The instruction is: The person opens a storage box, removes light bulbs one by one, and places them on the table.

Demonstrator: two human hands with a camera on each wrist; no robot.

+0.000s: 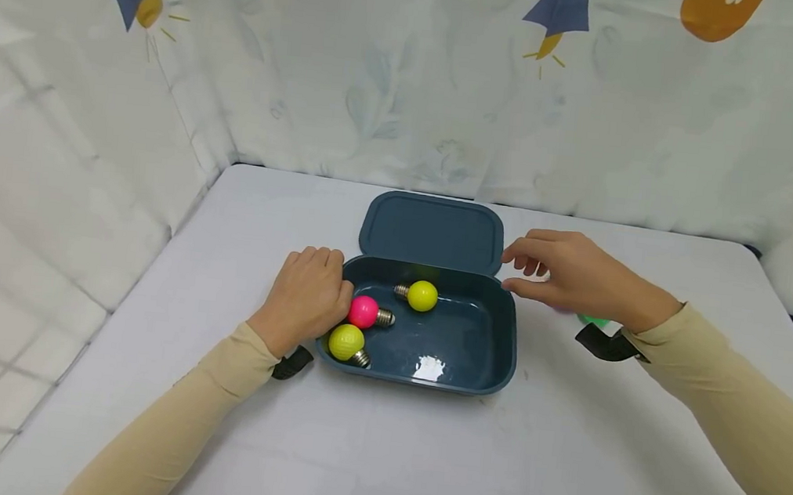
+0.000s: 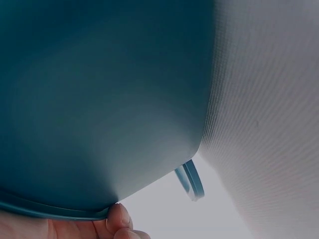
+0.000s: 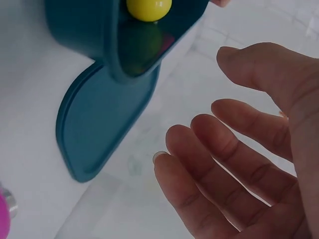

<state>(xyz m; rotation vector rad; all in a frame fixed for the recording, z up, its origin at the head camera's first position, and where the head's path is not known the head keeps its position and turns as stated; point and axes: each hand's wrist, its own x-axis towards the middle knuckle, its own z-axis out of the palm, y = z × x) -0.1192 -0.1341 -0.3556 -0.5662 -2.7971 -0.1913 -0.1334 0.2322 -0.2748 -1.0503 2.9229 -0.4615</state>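
Note:
A dark blue rectangular box (image 1: 463,336) sits on the table. Inside it lie a yellow bulb (image 1: 424,296) near the back, a pink bulb (image 1: 364,312) at the left, and a ridged yellow-green bulb (image 1: 346,342) in the front left corner. My left hand (image 1: 309,295) grips the box's left rim, and its fingertips (image 2: 117,216) show at the edge in the left wrist view. Over the table beside the box's back right corner hovers my right hand (image 1: 564,274). Its fingers are loosely bent and apart from the thumb, with nothing between them.
Behind the box lies its matching blue lid (image 1: 433,231). A green object (image 1: 593,321) shows partly behind my right wrist. In the right wrist view a magenta bulb (image 3: 4,216) rests on the table. Printed white fabric (image 1: 411,84) hangs along the table's back edge.

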